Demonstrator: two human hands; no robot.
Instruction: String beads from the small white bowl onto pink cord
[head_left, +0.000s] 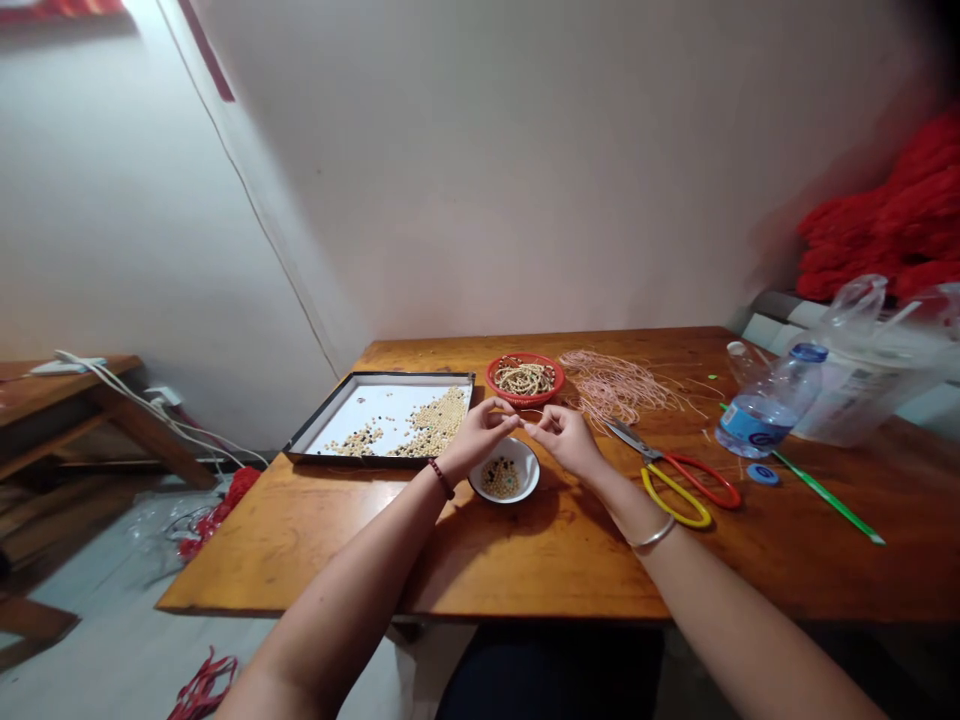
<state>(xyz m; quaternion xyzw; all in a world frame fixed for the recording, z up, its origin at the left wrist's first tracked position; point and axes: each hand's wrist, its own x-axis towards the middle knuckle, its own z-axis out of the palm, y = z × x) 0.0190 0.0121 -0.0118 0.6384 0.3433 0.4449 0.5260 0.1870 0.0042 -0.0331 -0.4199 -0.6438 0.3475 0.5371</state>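
Above a small white bowl (534,478) that holds tan and dark beads, my two hands face each other with their fingertips almost meeting. A thin pinkish cord (529,411) spans the small gap between them. My left hand (484,432) is closed in a pinch on it, with dark beads around the wrist. My right hand (568,437) pinches the cord from the other side; a silver bangle circles that arm. Any bead at the fingertips is too small to make out. Left of the bowl lies a black-rimmed tray (352,400) with many loose tan and dark beads.
Behind my hands stands a red basket (492,383) of strung beads, beside loose pink cords (619,385). To the right lie scissors (675,475), a blue cap (763,475), a green stick (832,498) and a water bottle (765,412). A wall borders the table's (315,560) back.
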